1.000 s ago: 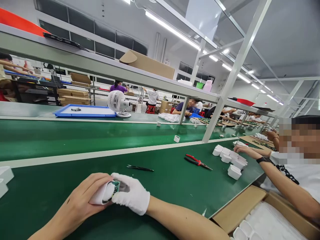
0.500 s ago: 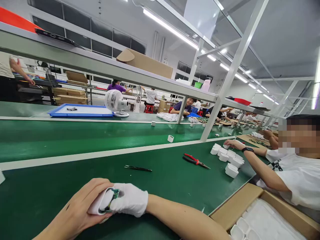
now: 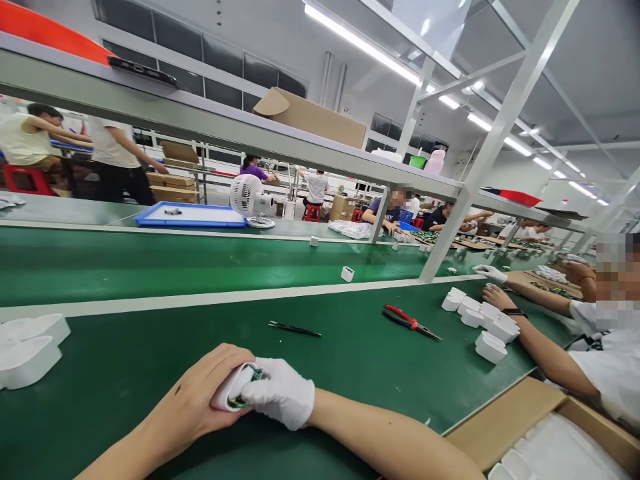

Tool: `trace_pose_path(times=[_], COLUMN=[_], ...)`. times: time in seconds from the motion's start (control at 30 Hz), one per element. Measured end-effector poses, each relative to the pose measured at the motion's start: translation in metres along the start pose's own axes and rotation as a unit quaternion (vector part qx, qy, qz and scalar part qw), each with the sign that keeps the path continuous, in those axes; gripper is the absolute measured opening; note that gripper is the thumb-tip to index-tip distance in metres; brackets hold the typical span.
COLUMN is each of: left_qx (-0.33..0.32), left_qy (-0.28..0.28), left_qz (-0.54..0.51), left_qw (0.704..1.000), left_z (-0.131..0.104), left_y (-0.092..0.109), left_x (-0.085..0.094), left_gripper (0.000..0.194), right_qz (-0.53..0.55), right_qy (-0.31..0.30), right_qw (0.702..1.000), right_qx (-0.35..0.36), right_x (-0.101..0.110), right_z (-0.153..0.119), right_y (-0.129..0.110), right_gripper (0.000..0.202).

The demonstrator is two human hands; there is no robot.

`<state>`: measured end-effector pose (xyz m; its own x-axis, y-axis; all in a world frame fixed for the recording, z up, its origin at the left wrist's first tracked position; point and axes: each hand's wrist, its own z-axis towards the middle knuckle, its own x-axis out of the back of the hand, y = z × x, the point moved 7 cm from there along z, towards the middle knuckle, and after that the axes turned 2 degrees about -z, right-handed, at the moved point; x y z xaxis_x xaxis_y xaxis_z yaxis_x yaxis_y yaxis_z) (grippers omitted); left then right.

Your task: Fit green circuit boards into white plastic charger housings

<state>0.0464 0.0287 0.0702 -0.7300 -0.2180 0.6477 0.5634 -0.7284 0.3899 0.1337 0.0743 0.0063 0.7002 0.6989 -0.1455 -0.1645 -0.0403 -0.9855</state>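
Observation:
My bare left hand (image 3: 197,390) is wrapped round a white plastic housing (image 3: 226,393), its open end tilted toward the right. At that opening, a green circuit board (image 3: 258,374) with some wires shows partly out of the housing. My right hand (image 3: 286,393), in a white glove, pinches the board with thumb and fingers; the fingertips partly hide it. Beyond my hands, black tweezers (image 3: 295,329) lie on the green bench (image 3: 345,373). Farther right are red-and-black pliers (image 3: 411,323).
White housings (image 3: 30,353) stand at the left, and several more (image 3: 490,347) at the right near a co-worker's hands (image 3: 495,297). An open cardboard box (image 3: 505,420) sits at the lower right. A shelf post (image 3: 450,233) rises beyond the pliers. Another white housing (image 3: 347,273) rests on the green belt (image 3: 200,267).
The view has swung left, bringing the left-hand housings into sight. My hands keep their hold on the housing and board. The co-worker's gloved hand now reaches toward the belt.

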Motion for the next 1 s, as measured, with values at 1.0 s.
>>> trace_pose_path(times=[1.0], left_qx=[0.223], left_qy=[0.020], left_qz=[-0.247], left_qw=[0.943], left_z=[-0.007], left_y=[-0.031], left_x=[0.001], left_gripper=[0.036], right_qz=[-0.686], right_qy=[0.198], right_qw=[0.699], right_qx=[-0.049], right_x=[0.099], right_z=[0.007], right_y=[-0.042], right_gripper=[0.022])
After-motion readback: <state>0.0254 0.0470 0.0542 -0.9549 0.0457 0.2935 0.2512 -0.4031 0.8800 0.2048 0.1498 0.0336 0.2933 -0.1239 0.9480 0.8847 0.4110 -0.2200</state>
